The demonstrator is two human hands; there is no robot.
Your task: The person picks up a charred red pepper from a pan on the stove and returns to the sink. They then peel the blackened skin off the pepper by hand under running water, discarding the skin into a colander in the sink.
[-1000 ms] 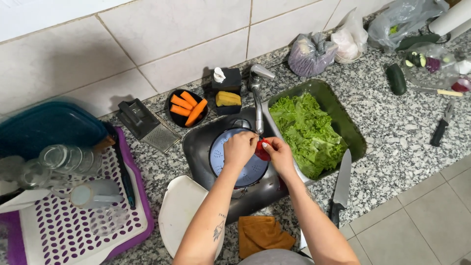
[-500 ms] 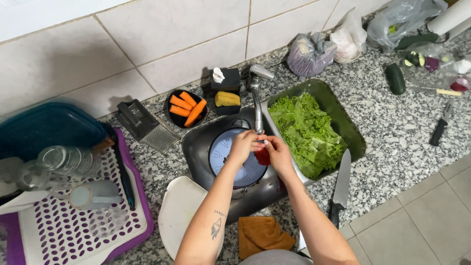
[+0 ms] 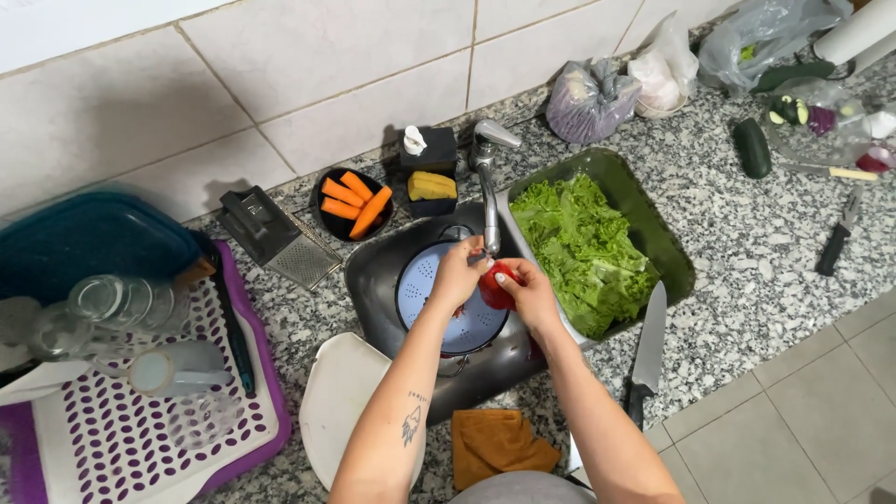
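Note:
My left hand (image 3: 457, 276) and my right hand (image 3: 528, 293) both hold a red tomato (image 3: 496, 285) under the spout of the metal tap (image 3: 489, 187). They hover over the sink (image 3: 383, 271), just above a pale blue colander (image 3: 425, 289) that sits inside it. Right of the sink stands a dark green tray (image 3: 672, 252) filled with green lettuce leaves (image 3: 583, 243).
A large knife (image 3: 646, 350) lies by the tray. A black bowl of carrot sticks (image 3: 350, 203), a grater (image 3: 275, 238) and a sponge holder (image 3: 431, 177) stand behind the sink. A white cutting board (image 3: 336, 401), an orange cloth (image 3: 495, 443) and a purple drying rack with glasses (image 3: 140, 392) are to the left.
The tomato has been turned a little between my hands under the tap; both hands stay over the colander.

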